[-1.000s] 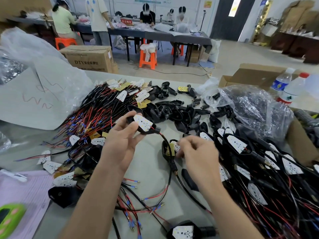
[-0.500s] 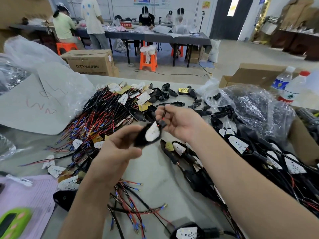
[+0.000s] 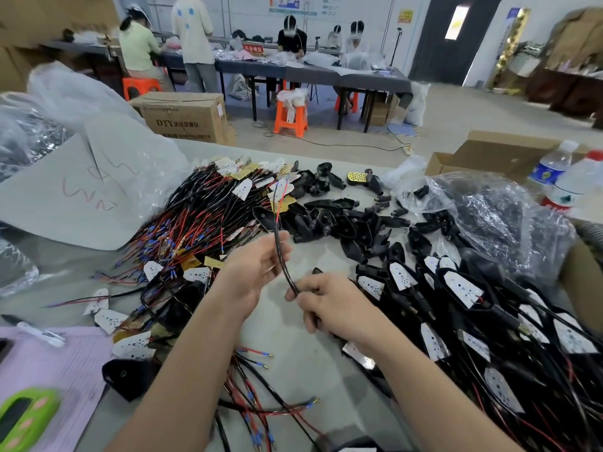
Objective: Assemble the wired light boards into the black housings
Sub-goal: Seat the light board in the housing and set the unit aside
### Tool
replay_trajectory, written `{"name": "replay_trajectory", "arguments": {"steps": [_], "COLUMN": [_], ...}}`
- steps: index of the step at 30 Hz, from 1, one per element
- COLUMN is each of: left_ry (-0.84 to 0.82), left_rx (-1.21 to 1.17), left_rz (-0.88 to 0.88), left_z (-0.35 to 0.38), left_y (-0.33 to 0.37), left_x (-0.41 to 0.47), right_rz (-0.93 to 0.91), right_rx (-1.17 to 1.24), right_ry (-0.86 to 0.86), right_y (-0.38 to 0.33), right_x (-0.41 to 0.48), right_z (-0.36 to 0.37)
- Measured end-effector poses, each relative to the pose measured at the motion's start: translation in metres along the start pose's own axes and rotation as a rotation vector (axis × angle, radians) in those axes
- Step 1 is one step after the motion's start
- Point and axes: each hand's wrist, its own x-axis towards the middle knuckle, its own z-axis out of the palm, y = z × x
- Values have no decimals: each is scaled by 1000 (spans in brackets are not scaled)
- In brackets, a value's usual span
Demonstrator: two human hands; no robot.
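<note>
Black-sheathed cable ends in thin red and black leads; left hand pinches it, while right hand seems to grip its lower end.

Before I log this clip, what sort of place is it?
Most likely a small assembly workshop: heaps of wired light boards and black housings cover the table, and other workers work at a long bench behind.

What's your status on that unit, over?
Left hand pinches the black cable, wire ends up. Right hand grips its lower end; board hidden. Loose housings piled just beyond the hands.
</note>
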Motion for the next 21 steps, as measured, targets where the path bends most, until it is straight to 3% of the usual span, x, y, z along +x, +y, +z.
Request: {"name": "replay_trajectory", "arguments": {"steps": [7,12,15,18,21], "left_ry": [-124,-96,43,250,310], "left_rx": [180,183,167,17,-174], "left_rz": [115,159,177,146,89], "left_z": [-17,-19,-17,-13,-7], "left_y": [8,12,21,30,29], "left_x": [13,15,20,29,32], "right_rz": [71,100,93,2,-60], "right_rx": [87,109,115,-118,-316], "right_ry": [-26,-61,-14,103,172], "right_y": [14,19,22,24,27], "right_x": [-8,-10,-12,-12,-10], "right_z": [1,9,13,14,15]}}
